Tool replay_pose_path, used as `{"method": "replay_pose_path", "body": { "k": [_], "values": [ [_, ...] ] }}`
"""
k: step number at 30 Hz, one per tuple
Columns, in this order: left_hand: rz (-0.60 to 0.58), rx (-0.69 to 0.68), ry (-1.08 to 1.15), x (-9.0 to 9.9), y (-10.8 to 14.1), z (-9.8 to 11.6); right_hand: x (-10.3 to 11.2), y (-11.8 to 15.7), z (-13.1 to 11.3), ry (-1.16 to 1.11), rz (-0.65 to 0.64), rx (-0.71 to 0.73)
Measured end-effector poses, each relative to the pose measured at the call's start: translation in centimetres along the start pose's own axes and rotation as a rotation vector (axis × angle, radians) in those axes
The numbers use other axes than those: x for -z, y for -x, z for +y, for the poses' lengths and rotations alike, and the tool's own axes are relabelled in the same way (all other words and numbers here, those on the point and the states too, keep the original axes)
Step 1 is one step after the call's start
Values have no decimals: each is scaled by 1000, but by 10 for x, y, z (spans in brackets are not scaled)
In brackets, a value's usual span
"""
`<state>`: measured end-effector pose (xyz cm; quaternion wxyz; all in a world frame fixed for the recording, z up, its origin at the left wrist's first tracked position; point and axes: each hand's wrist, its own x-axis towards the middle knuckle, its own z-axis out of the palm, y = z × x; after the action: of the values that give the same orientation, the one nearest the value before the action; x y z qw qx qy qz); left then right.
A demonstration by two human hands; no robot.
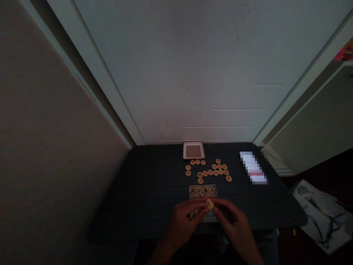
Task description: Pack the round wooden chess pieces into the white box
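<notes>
Between the fingertips of my left hand (187,215) and my right hand (233,219) is a round xiangqi piece (210,204), its pale side towards me. Both hands pinch it just above a shallow box (216,188). Several dark-marked pieces (199,190) lie in rows in the box, and my hands hide part of them. Beyond the box, loose pieces with red characters (216,172) lie scattered on the dark table (143,184). A single piece (200,180) is close to the box's far edge.
An open box lid (193,151) sits at the table's back edge, against a white door panel (176,73). On the right lies a pixelated white item (253,169). White papers or bags and a dark cord (325,217) are beside the table at lower right.
</notes>
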<state>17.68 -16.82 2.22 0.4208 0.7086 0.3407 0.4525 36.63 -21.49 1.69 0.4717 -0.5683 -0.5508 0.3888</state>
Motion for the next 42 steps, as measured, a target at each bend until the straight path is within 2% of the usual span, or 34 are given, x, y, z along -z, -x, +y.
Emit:
{"method": "replay_pose_path", "body": {
  "k": [10, 15, 19, 27, 34, 42],
  "values": [
    [10, 212, -28, -10, 1, 4, -3, -3, 2, -8, 67, 71],
    [-40, 329, 131, -16, 2, 1, -6, -4, 2, 9, 106, 64],
    [-67, 373, 206, -18, 2, 0, -4, -5, 3, 22, 105, 86],
    [-78, 380, 245, -16, 0, 2, 1, -3, 1, 57, 44, 104],
    [-121, 349, 123, -9, -1, 4, 0, -2, 6, 32, 46, 88],
    [-94, 303, 8, -5, 0, 7, -4, -5, 7, 38, 34, 25]
  ]
}}
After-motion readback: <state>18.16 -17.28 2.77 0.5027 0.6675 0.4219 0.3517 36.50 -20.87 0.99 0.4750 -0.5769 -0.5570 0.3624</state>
